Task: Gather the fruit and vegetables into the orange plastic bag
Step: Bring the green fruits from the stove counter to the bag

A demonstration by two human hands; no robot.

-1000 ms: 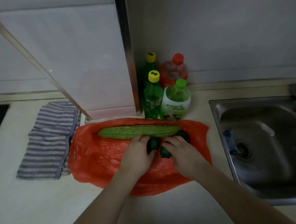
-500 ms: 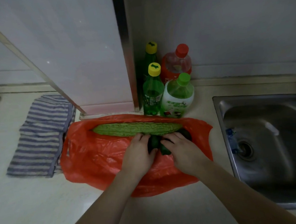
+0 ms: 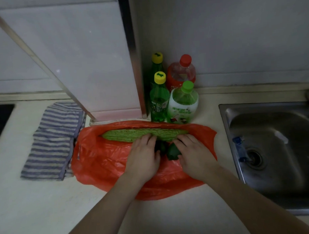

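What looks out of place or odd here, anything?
One thing: a blue-labelled scrap lies in the sink beside the drain, like litter; what it is I cannot tell. The striped cloth is rumpled. Nothing spilled or damaged.

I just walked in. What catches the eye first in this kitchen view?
The bright orange plastic bag spread on the pale counter stands out, with a long bumpy green gourd along its far side. At its middle the left hand and right hand lie over small dark green vegetables. Four bottles stand in the corner behind, and a steel sink lies to the right.
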